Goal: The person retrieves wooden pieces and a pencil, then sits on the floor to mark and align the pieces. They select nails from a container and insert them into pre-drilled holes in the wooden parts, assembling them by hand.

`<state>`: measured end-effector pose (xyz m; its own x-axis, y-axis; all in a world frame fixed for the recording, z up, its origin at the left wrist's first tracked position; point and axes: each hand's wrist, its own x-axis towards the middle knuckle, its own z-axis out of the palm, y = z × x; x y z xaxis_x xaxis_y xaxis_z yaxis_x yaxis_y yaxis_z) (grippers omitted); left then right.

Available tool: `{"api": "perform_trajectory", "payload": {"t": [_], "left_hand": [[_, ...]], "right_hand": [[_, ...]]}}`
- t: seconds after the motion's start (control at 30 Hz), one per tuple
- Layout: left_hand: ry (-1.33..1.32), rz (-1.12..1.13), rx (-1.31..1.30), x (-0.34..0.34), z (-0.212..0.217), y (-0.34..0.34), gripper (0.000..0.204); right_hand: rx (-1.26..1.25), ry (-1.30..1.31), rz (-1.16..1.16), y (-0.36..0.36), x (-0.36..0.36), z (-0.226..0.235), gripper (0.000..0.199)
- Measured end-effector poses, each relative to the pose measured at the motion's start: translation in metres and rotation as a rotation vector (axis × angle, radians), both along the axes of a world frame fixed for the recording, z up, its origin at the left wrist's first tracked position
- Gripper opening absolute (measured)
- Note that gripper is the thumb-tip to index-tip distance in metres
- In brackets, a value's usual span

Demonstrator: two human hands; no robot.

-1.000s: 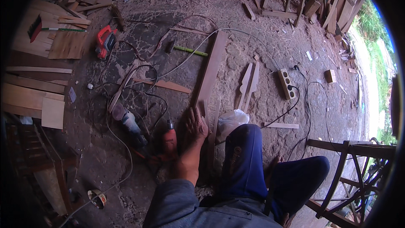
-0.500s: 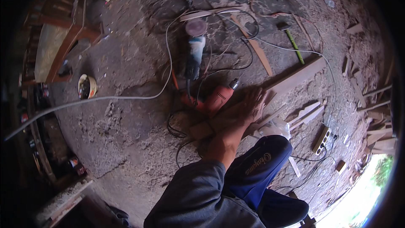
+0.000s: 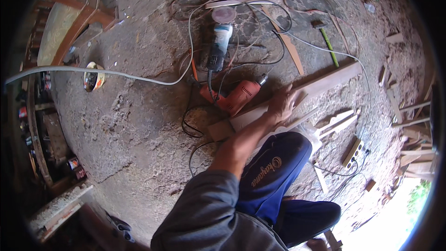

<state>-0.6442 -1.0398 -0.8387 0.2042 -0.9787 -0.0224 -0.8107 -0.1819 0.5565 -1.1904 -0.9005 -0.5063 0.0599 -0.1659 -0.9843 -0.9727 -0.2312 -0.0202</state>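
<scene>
A long brown wooden board (image 3: pixel 327 82) is lying aslant on the rough floor (image 3: pixel 139 135), one end reaching toward the upper right and the other passing under the forearm. The left hand (image 3: pixel 280 105) is resting on top of it, back of the hand upward — whether its fingers are gripping the edge, I cannot tell. The right hand is staying out of view. A short wooden block (image 3: pixel 221 131) is sitting by the board's lower end, and a red drill (image 3: pixel 240 96) is lying just beside the board, chuck pointing to the upper right. Farther up, a tapered wooden strip (image 3: pixel 291 51) and a green-handled hammer (image 3: pixel 329 46) are lying near it, with a disc-headed power tool (image 3: pixel 220 42) to their left. On the other side, two pale shaped pieces (image 3: pixel 338 124) are lying near a plastic bag (image 3: pixel 315 140) — partly hidden behind the bent knee (image 3: pixel 292 148) — and a socket strip (image 3: pixel 353 153) is lying beyond.
</scene>
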Motion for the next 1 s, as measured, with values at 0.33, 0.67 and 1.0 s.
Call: {"api": "perform_trajectory", "payload": {"t": [0.33,0.67,1.0], "left_hand": [[-0.211,0.695,0.417,0.276,0.064,0.149,0.027],[0.084,0.894,0.658,0.368,-0.022,0.173,0.036],[0.337,0.931,0.378,0.365,-0.037,0.169,0.036]], "right_hand": [[-0.729,-0.267,0.026,-0.127,0.034,-0.077,0.044],[-0.633,-0.583,0.335,-0.164,0.230,-0.139,0.030],[-0.612,-0.539,0.385,-0.181,0.241,-0.187,0.043]]}}
